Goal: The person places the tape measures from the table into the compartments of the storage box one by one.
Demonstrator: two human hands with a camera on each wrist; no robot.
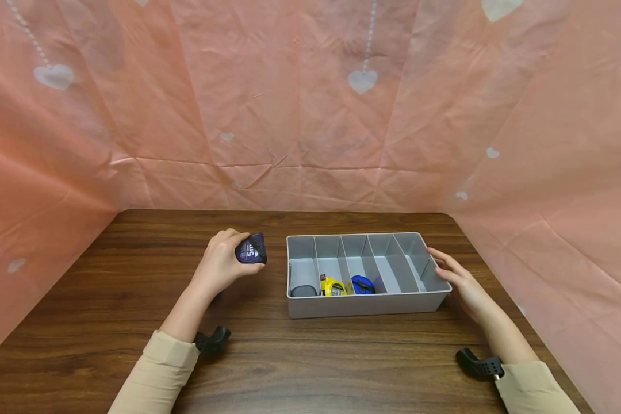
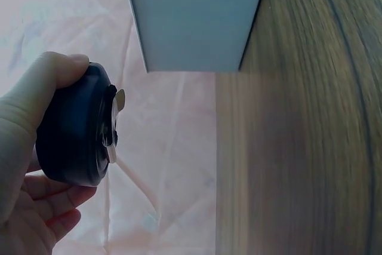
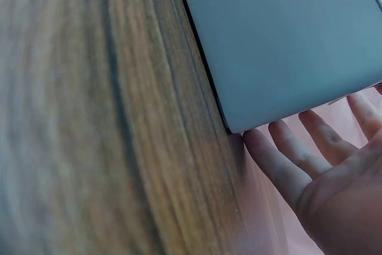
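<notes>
The tape (image 1: 250, 248) is in the left hand's grip (image 1: 222, 259), which is closed firmly on it: fingers along the upper edge, thumb along the lower. It sits at the right side of that grip, held up off the bench (image 1: 341, 359), with its "5m" face turned to the wearer. In the left wrist view a clip (image 2: 112, 123) stands out from its side.

Directly right of this grip, apart from the tape, is the tray (image 1: 362, 306). That gap is the relation that counts: the tray's long axis runs left to right, leading away from the grip, while its five compartments run front to back, crossing that line. The left end is nearest the tape.

Going right from the grip, the first compartment has a grey item (image 1: 303, 291), the second a yellow tape (image 1: 334, 286), the third a blue tape (image 1: 363, 284), all at the front ends, nearer the wearer than the held tape. The fourth (image 1: 389, 273) and fifth (image 1: 416, 270) lie farthest from it.

Beyond them, the right hand (image 1: 464, 289) touches the tray's far end with fingers extended, its own grip released. A pink curtain (image 1: 300, 126) hangs behind both grips.
</notes>
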